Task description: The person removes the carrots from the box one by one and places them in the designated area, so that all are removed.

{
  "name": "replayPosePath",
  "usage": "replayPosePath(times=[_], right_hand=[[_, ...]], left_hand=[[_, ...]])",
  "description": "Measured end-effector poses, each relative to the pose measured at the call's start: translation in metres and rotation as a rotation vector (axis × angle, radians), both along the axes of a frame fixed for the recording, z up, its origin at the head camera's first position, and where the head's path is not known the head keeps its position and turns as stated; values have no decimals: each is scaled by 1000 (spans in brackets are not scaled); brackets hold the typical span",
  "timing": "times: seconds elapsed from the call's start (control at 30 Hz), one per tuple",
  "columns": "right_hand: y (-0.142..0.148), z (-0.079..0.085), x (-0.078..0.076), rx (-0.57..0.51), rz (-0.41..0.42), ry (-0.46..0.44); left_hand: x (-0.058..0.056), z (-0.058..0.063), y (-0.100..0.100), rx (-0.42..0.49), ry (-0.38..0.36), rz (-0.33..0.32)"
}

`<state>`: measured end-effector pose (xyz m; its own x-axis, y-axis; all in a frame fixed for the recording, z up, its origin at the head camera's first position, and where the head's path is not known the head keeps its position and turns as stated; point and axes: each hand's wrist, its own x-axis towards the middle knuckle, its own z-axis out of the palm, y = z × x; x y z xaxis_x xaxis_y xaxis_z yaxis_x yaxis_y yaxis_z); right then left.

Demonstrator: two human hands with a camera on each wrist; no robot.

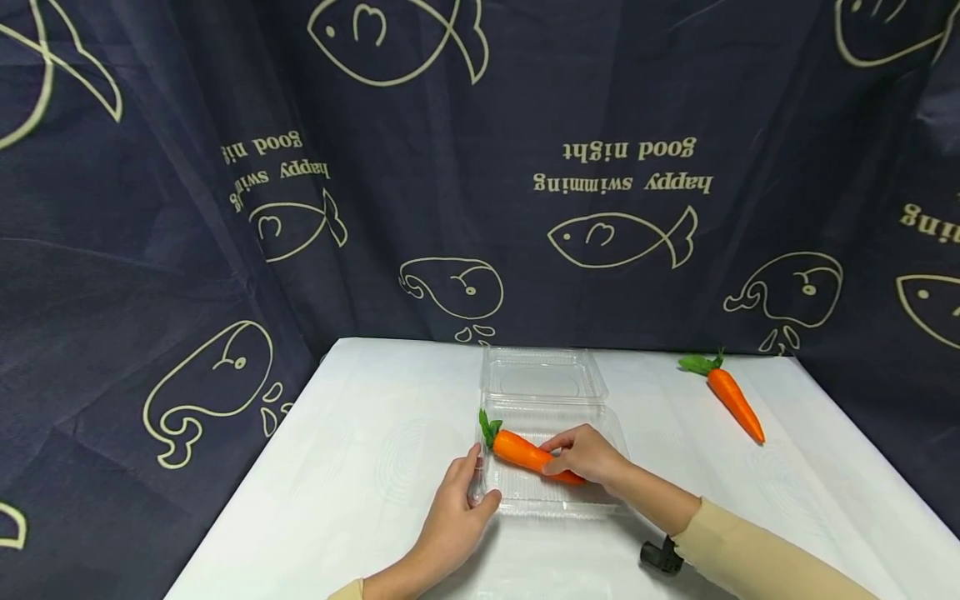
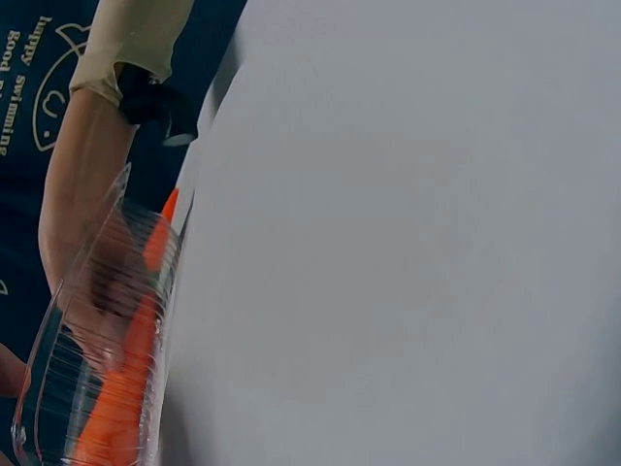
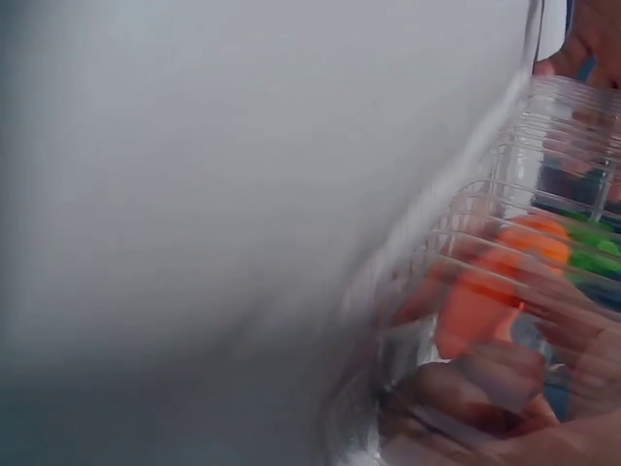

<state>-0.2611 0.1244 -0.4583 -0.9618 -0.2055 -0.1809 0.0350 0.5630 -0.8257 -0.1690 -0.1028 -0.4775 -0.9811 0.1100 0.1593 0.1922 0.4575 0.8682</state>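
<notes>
A clear plastic clamshell box (image 1: 525, 505) lies on the white table with its lid (image 1: 543, 377) folded back. Inside the base is an orange carrot (image 1: 517, 450) with green leaves, slanting from the upper left to the lower right. My right hand (image 1: 588, 457) pinches the carrot near its thin end, with the thumb in front. At the box's left side, my left hand (image 1: 452, 514) holds the front-left corner between thumb and fingers. Through the ribbed wall, the left wrist view shows the carrot (image 2: 121, 408) and the right hand (image 2: 97, 335). In the right wrist view the leaves (image 3: 594, 248) are blurred.
A second carrot (image 1: 735, 404) with leaves lies on the white table (image 1: 390, 433) to the right of the box. Dark blue cloth (image 1: 450, 167) printed with fish hangs behind the table and at its sides. A black device (image 1: 662, 557) is at the right wrist.
</notes>
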Motion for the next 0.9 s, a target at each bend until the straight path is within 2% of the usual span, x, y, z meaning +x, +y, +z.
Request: replayPosePath(times=[0.3, 0.9], right_hand=[[-1, -3, -3, 2, -16, -5], [-2, -6, -5, -23, -35, -41]], left_hand=[[0, 0, 1, 5, 32, -2], [2, 1, 1, 3, 45, -10]])
